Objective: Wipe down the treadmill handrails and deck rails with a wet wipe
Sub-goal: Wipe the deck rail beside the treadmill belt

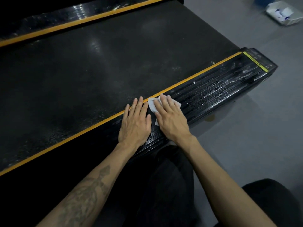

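Observation:
The near deck rail (218,90) is black and ribbed, with an orange stripe along its inner edge. It looks wet and streaked toward its far end. A white wet wipe (152,104) lies flat on the rail. My right hand (170,118) presses on the wipe with straight fingers. My left hand (136,123) rests flat on the rail just left of the wipe, fingertips reaching the orange stripe. The far deck rail (78,15) runs along the top left. No handrails are in view.
The dark treadmill belt (98,63) lies between the two rails. Grey floor (262,128) spreads to the right. A white pack of wipes (283,13) sits on the floor at the top right. My dark trouser legs fill the bottom of the view.

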A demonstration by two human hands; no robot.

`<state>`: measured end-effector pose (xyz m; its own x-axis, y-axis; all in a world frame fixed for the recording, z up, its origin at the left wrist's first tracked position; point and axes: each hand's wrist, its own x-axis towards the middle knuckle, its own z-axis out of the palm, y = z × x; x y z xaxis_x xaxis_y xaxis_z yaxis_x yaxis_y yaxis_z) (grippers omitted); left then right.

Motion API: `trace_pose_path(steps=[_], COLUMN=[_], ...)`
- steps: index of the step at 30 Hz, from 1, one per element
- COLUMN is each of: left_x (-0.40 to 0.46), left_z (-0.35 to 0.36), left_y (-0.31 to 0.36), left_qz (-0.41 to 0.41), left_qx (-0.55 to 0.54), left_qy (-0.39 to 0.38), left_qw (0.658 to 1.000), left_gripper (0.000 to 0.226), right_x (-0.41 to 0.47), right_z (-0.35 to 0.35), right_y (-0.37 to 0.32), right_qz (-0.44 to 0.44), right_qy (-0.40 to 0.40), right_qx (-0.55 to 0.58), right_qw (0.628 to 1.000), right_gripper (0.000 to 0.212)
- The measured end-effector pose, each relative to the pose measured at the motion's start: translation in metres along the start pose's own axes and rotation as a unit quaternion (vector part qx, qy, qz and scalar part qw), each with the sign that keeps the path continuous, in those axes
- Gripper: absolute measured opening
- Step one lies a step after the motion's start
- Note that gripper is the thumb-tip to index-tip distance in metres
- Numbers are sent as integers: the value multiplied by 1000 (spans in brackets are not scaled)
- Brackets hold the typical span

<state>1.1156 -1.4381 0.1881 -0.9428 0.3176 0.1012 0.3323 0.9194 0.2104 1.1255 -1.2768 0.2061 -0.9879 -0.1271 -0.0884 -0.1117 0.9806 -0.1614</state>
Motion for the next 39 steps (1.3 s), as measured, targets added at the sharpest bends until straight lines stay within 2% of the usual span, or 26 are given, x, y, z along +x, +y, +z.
trace_pose_path(steps=[6,12,17,23,29,34,39], left_x=[0,0,1,1,2,2,3], left_z=[0,0,1,-1,-2,-3,-2], left_y=[0,1,1,2,3,3,3], left_qz=[0,0,-1,-2,-6,-8,-9], left_qx=[3,-2,-1,-10,-12,-15,-14], left_qy=[3,7,7,13,9,12,13], left_qw=[1000,1000,1000,1000,1000,1000,1000], left_gripper=[58,60,56,55,55,55,56], right_x=[-9,7,4,23,15,29,21], right_z=[3,0,2,-1,4,-2,-2], right_y=[-2,4,4,10,0,2,-1], right_qz=[79,11,91,-5,48,-7,76], right_qy=[21,5,28,-4,14,-6,25], right_qx=[17,2,25,17,24,2,32], right_qw=[997,1000,995,1000,998,1000,996], right_gripper=[58,57,58,59,59,58,58])
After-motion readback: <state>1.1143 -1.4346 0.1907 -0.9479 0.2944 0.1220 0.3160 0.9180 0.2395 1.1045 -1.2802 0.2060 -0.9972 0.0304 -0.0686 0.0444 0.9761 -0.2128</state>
